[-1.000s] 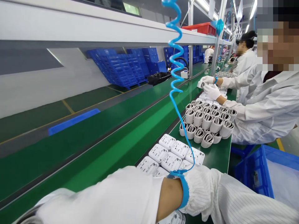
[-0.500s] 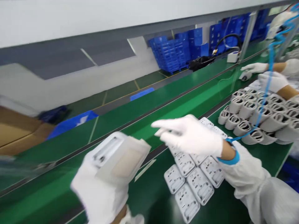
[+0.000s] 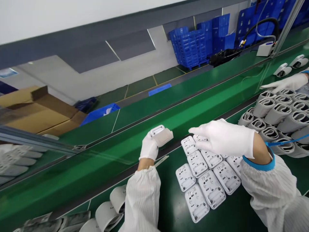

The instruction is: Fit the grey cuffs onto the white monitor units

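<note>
First, the overall layout: a factory line with a green conveyor belt running diagonally across the view, and beyond it a floor area holding stacked blue plastic crates, a black bag and a cardboard box. Nearer, on the dark green bench mat, two stocks lying side by side: a block of curled white sleeves toward the right, and a block of white rectangular housings in staggered rows, roughly nine in view. Further curved sleeve pieces along the lower edge, beside the left forearm. Progress, as judged from this layout only: both blocks apparently well stocked, with many pieces remaining, and two rounded white units standing apart at upper right, near a co-worker's gloved hand. Left hand, in a white glove, closed around a single white housing with a beige pad along one side, the piece lifted over the belt and well clear of the rows. Right hand, also gloved, open, with fingers extended together above the top of the rows; contact with the housings not determinable from this view. At the right wrist, a blue strap with a thin blue cord.
</note>
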### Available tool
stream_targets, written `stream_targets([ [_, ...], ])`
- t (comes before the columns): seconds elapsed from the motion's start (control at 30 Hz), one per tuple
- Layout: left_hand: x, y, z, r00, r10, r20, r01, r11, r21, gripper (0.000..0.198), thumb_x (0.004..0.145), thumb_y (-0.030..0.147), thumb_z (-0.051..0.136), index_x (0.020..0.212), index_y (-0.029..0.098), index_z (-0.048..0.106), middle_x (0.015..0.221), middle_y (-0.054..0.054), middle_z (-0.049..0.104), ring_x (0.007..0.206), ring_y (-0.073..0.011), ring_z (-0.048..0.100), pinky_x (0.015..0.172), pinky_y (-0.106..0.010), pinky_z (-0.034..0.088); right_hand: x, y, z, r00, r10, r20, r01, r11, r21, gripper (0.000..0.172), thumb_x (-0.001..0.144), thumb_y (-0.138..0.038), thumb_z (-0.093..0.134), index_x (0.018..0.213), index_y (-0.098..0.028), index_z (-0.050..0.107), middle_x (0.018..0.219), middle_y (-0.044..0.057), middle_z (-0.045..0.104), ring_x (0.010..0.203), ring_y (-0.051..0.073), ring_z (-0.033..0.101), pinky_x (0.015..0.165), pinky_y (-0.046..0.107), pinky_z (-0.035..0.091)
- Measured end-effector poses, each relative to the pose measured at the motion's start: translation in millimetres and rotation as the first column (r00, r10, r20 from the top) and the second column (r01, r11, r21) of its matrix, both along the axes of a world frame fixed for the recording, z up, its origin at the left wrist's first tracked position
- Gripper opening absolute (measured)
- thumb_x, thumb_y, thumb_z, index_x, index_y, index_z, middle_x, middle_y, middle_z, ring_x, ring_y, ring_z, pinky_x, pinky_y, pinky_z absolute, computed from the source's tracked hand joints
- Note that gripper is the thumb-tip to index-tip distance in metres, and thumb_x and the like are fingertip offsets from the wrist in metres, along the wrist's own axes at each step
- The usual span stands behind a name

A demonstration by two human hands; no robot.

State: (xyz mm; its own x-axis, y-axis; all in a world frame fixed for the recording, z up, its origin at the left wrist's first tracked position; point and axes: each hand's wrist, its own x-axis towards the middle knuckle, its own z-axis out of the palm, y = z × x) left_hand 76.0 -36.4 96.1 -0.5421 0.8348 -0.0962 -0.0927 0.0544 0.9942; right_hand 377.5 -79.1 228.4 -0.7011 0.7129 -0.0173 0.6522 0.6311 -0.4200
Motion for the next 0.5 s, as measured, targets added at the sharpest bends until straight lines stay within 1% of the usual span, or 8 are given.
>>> stream_targets([
  [0.07,-1.1,24.7,-10.4,1.0,0.016,-0.012,-0.016,1.0,0.01,0.035,0.095,0.021,0.058,0.126,0.009,0.067,0.114,-0.016,0.078,0.098,-0.0277,0.078,0.093,-0.05,0.064,-1.8,1.5,-2.6,0.995,0.015,0.098,-0.014,1.0,-0.005,0.053,0.106,-0.039,0.048,0.154,-0.019,0.057,0.131,0.014,0.073,0.108,0.036,0.074,0.089,0.047,0.057],
  [0.13,-1.9,46.4,-22.6,0.999,0.001,-0.053,-0.001,1.0,-0.003,0.031,0.102,0.026,0.052,0.121,0.009,0.07,0.108,-0.014,0.079,0.099,-0.0275,0.077,0.093,-0.049,0.064,-4.9,2.8,-4.0,0.99,0.02,0.136,-0.017,1.0,-0.023,0.056,0.107,-0.04,0.046,0.159,-0.02,0.05,0.141,0.013,0.069,0.12,0.037,0.07,0.097,0.05,0.056],
  [0.2,-4.9,58.9,-35.5,0.99,-0.043,-0.136,0.04,0.999,-0.028,0.028,0.103,0.032,0.058,0.116,0.011,0.072,0.11,-0.012,0.078,0.103,-0.026,0.075,0.097,-0.049,0.061,-8.2,4.0,-5.1,0.987,0.028,0.156,-0.021,0.999,-0.046,0.058,0.107,-0.043,0.045,0.161,-0.02,0.046,0.146,0.011,0.065,0.129,0.036,0.065,0.105,0.051,0.053],
  [0.23,-8.0,60.9,-41.4,0.979,-0.075,-0.19,0.068,0.997,-0.045,0.026,0.101,0.034,0.064,0.114,0.012,0.072,0.113,-0.011,0.077,0.107,-0.0254,0.074,0.101,-0.049,0.06,-9.8,4.6,-6.0,0.985,0.022,0.169,-0.014,0.999,-0.051,0.059,0.108,-0.044,0.044,0.162,-0.021,0.045,0.147,0.011,0.065,0.132,0.036,0.064,0.107,0.051,0.052],
  [0.3,-18.1,57.9,-49.9,0.941,-0.149,-0.305,0.127,0.988,-0.089,0.025,0.098,0.033,0.071,0.113,0.014,0.072,0.12,-0.009,0.074,0.116,-0.0254,0.07,0.107,-0.051,0.055,-12.9,6.1,-8.9,0.979,0.006,0.204,0.006,0.998,-0.059,0.06,0.107,-0.047,0.044,0.162,-0.023,0.045,0.148,0.009,0.064,0.134,0.036,0.062,0.108,0.052,0.052],
  [0.37,-32.7,49.9,-52.3,0.888,-0.213,-0.408,0.165,0.975,-0.149,0.023,0.097,0.03,0.073,0.113,0.014,0.072,0.125,-0.009,0.072,0.123,-0.0266,0.067,0.111,-0.053,0.052,-17.2,7.7,-14.3,0.971,-0.015,0.24,0.027,0.999,-0.045,0.059,0.107,-0.049,0.046,0.161,-0.026,0.045,0.148,0.008,0.064,0.135,0.036,0.061,0.107,0.051,0.053],
  [0.43,-48.6,41.0,-47.7,0.839,-0.241,-0.488,0.15,0.964,-0.217,0.023,0.097,0.028,0.073,0.114,0.014,0.072,0.128,-0.01,0.071,0.127,-0.0272,0.064,0.114,-0.054,0.049,-25.0,8.7,-23.5,0.965,-0.027,0.26,0.024,1.0,0.017,0.057,0.106,-0.049,0.051,0.158,-0.027,0.05,0.146,0.009,0.065,0.132,0.035,0.063,0.106,0.05,0.054],
  [0.5,-61.7,32.5,-36.6,0.805,-0.239,-0.543,0.097,0.956,-0.276,0.023,0.096,0.027,0.073,0.115,0.015,0.072,0.13,-0.011,0.071,0.128,-0.0274,0.064,0.115,-0.056,0.047,-38.3,6.8,-37.3,0.963,-0.009,0.268,-0.014,0.996,0.085,0.053,0.104,-0.049,0.058,0.151,-0.025,0.056,0.143,0.012,0.065,0.127,0.033,0.065,0.106,0.049,0.054],
])
